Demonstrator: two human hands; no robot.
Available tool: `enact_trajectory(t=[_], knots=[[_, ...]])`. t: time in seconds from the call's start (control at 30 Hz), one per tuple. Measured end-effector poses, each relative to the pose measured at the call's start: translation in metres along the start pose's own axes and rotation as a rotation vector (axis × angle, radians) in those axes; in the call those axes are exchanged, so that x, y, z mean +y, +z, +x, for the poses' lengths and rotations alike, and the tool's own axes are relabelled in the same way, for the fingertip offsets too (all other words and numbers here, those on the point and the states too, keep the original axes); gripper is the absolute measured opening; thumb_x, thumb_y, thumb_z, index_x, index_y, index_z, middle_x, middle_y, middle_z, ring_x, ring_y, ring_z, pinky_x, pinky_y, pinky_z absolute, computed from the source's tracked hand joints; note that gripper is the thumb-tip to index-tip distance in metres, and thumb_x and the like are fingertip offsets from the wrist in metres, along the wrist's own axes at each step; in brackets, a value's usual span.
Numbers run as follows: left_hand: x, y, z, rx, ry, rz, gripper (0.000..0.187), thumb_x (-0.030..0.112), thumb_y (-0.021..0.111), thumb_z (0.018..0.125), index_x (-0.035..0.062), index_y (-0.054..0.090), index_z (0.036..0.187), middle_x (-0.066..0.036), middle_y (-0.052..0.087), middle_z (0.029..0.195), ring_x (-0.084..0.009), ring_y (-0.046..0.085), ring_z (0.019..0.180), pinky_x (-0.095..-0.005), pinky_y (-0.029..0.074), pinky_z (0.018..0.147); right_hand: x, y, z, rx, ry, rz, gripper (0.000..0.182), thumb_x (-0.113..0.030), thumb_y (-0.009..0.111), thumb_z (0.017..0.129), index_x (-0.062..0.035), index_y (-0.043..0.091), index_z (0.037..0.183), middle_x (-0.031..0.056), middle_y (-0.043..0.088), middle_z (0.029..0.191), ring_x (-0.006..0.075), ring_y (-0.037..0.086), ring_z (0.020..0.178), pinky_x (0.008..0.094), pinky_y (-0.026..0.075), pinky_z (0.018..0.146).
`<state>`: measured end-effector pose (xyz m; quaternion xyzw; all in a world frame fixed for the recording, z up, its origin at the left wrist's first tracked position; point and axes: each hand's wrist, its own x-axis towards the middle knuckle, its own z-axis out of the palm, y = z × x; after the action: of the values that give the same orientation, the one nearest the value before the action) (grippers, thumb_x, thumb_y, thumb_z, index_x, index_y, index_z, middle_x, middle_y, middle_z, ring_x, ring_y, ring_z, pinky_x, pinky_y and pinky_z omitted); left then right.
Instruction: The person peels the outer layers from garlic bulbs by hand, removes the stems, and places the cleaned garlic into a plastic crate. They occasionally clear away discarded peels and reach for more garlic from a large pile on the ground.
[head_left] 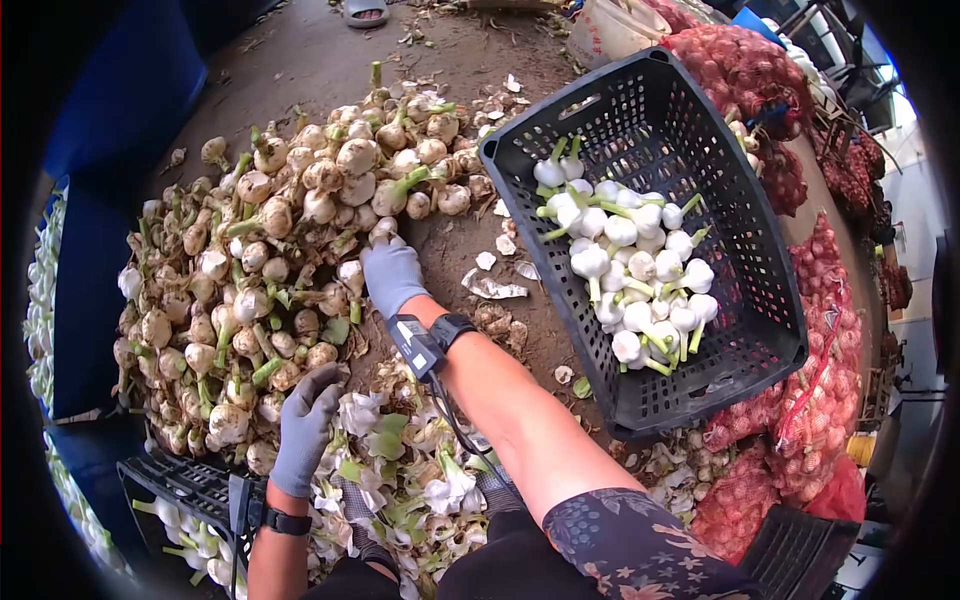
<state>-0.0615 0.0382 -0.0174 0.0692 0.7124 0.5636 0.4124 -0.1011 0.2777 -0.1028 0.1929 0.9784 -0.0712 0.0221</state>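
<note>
A large heap of untrimmed garlic bulbs, soil-stained and with cut green stems, lies on the ground ahead and to the left. My right hand, in a grey glove, reaches to the heap's near right edge, its fingers closed around a garlic bulb. Lower down, my left hand, also gloved, is held beside the heap with its fingers apart and nothing visible in it. Peeled white garlic bulbs with short green stems lie in a black plastic crate to the right.
Loose garlic skins and leaves cover the ground around my feet. Red mesh sacks of bulbs line the right side. Another black crate with white garlic stands at lower left, near blue panels. Someone's shoe shows at the top.
</note>
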Motion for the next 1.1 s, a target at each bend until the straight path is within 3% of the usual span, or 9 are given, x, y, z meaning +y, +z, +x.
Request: enact_trajectory(t=[0.13, 0.27, 0.37, 0.43, 0.5, 0.6, 0.87, 1.07, 1.1], knots=[[-0.010, 0.004, 0.003, 0.108, 0.023, -0.196, 0.046, 0.014, 0.059, 0.094, -0.0031, 0.048, 0.134, -0.007, 0.063, 0.111, -0.0109, 0.059, 0.093, -0.0248, 0.049, 0.082, -0.011, -0.022, -0.065, -0.157, 0.200, 0.729, 0.023, -0.013, 0.065, 0.083, -0.0041, 0.067, 0.104, 0.0241, 0.060, 0.107, 0.0389, 0.060, 0.102, 0.0412, 0.049, 0.091], [-0.015, 0.015, -0.007, -0.068, -0.007, -0.464, 0.052, 0.011, 0.066, 0.091, -0.0067, 0.044, 0.134, -0.010, 0.063, 0.111, -0.0153, 0.063, 0.095, -0.0261, 0.054, 0.081, -0.035, -0.056, -0.160, -0.214, -0.207, 1.074, 0.047, -0.007, 0.068, 0.082, -0.0050, 0.056, 0.127, 0.0196, 0.057, 0.119, 0.0337, 0.058, 0.108, 0.0386, 0.047, 0.094], [-0.006, 0.018, -0.024, 0.054, 0.040, -0.348, 0.049, 0.006, 0.068, 0.085, -0.0067, 0.050, 0.129, -0.012, 0.063, 0.113, -0.0173, 0.063, 0.098, -0.0306, 0.053, 0.088, -0.022, -0.061, -0.176, -0.454, 0.321, 1.985, 0.049, 0.014, 0.048, 0.083, 0.0009, 0.052, 0.130, 0.0127, 0.060, 0.126, 0.0165, 0.062, 0.106, 0.0261, 0.054, 0.074], [-0.013, 0.023, -0.028, 0.060, 0.273, -0.034, 0.048, 0.007, 0.071, 0.082, -0.0025, 0.055, 0.126, -0.014, 0.062, 0.120, -0.0220, 0.062, 0.105, -0.0338, 0.050, 0.093, -0.006, -0.077, -0.180, -0.540, 0.257, 1.750, 0.032, -0.018, 0.054, 0.099, -0.0010, 0.056, 0.126, 0.0072, 0.063, 0.102, 0.0119, 0.062, 0.084, 0.0238, 0.054, 0.068], [-0.011, 0.027, -0.033, 0.037, 0.502, 0.229, 0.049, 0.009, 0.077, 0.077, 0.0013, 0.059, 0.123, -0.015, 0.061, 0.124, -0.0240, 0.059, 0.113, -0.0342, 0.048, 0.095, -0.009, -0.086, -0.175, -0.770, 0.274, 1.502, 0.022, -0.024, 0.054, 0.098, -0.0043, 0.063, 0.105, 0.0017, 0.061, 0.072, 0.0071, 0.055, 0.056, 0.0207, 0.043, 0.051], [0.005, 0.019, -0.043, 0.064, 0.513, 0.356, 0.049, 0.010, 0.083, 0.072, 0.0018, 0.065, 0.116, -0.015, 0.057, 0.129, -0.0223, 0.055, 0.120, -0.0335, 0.046, 0.098, -0.023, -0.096, -0.177, -0.655, 0.296, 1.572, 0.027, -0.023, 0.056, 0.098, 0.0038, 0.062, 0.097, 0.0041, 0.062, 0.072, 0.0084, 0.053, 0.052, 0.0224, 0.043, 0.049], [0.003, 0.003, -0.063, -0.177, -0.027, -0.562, 0.045, 0.015, 0.068, 0.091, 0.0023, 0.053, 0.132, -0.005, 0.061, 0.121, -0.0107, 0.063, 0.094, -0.0240, 0.050, 0.076, -0.036, -0.112, -0.190, -0.636, 0.312, 1.515, 0.016, -0.007, 0.053, 0.091, 0.0051, 0.063, 0.093, 0.0077, 0.062, 0.070, 0.0142, 0.055, 0.050, 0.0273, 0.045, 0.045], [0.006, 0.014, -0.064, -0.202, 0.055, -0.902, 0.054, 0.036, 0.064, 0.094, 0.0063, 0.049, 0.136, -0.003, 0.062, 0.108, -0.0090, 0.060, 0.080, -0.0186, 0.041, 0.061, -0.034, -0.065, -0.197, -0.142, -0.027, 1.029, 0.020, -0.014, 0.060, 0.095, 0.0050, 0.063, 0.090, 0.0035, 0.062, 0.070, 0.0060, 0.054, 0.063, 0.0216, 0.043, 0.056], [0.010, 0.016, -0.065, -0.174, 0.072, -0.873, 0.055, 0.035, 0.066, 0.093, 0.0069, 0.048, 0.137, -0.003, 0.062, 0.109, -0.0089, 0.059, 0.080, -0.0189, 0.042, 0.060, -0.045, -0.075, -0.192, -0.088, -0.062, 1.497, 0.022, -0.017, 0.064, 0.094, 0.0041, 0.064, 0.089, 0.0020, 0.063, 0.075, 0.0062, 0.055, 0.070, 0.0219, 0.044, 0.060]])
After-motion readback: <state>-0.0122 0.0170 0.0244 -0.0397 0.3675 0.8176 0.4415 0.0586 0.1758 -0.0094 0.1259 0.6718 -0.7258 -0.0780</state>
